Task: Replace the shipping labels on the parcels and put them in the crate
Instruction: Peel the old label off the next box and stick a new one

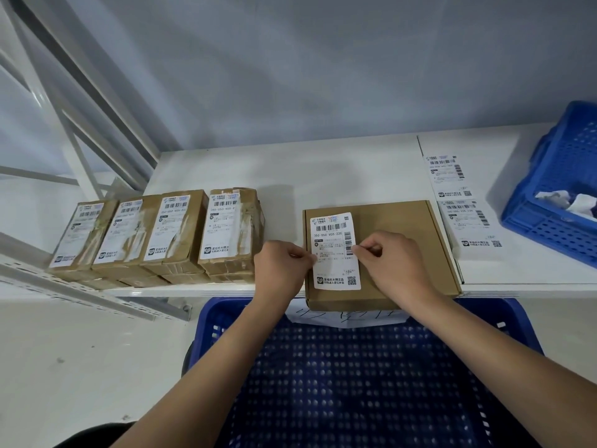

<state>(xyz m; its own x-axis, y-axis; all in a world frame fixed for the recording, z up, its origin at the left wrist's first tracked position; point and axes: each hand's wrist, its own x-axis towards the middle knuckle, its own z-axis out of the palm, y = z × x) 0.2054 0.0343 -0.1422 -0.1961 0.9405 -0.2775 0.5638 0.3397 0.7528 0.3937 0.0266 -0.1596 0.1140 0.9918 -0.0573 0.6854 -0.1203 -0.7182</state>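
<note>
A flat brown cardboard parcel [397, 234] lies at the front edge of the white shelf [290, 176]. A white shipping label [332, 250] sits on its left half. My left hand [281, 270] pinches the label's left edge and my right hand [394, 263] pinches its right edge. A strip of fresh white labels [465, 205] lies to the right of the parcel. Below the shelf edge, under my forearms, stands a large blue crate [355, 376].
Several taped brown parcels [161, 234] with labels stand in a row on the left of the shelf. A second blue crate [555, 202] holding crumpled white paper [571, 202] sits at the far right. White rack struts [80, 130] rise at the left.
</note>
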